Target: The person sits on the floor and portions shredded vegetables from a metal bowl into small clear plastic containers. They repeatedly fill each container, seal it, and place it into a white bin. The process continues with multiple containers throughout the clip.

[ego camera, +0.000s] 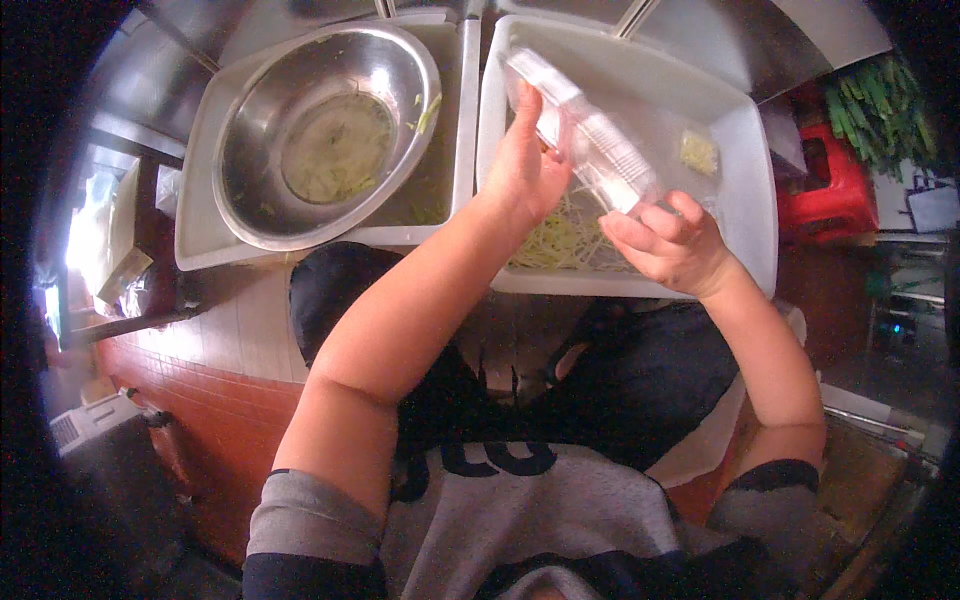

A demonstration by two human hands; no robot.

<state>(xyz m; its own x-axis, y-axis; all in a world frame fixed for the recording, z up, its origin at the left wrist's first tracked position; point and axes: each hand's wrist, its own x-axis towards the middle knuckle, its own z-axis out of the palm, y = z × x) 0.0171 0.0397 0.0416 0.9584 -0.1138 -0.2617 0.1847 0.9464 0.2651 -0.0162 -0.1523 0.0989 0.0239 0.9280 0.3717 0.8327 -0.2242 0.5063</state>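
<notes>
My left hand grips the upper left side of a clear plastic container with ribbed walls, thumb up along its edge. At the container's lower right end, the curled fingers of my right hand hold its rim. The container is tilted above a white plastic tub, and glare hides what, if anything, is inside it. Pale, thin vegetable shreds lie in the tub's near part, partly covered by my hands. Against its right side sits a small block of pale yellow shreds, seemingly in clear packaging.
To the left, a large steel bowl leans in a second white tub, with shallow liquid and green scraps inside. Far right stand a red plastic crate and a bunch of long green stalks. Metal panels rise behind the tubs.
</notes>
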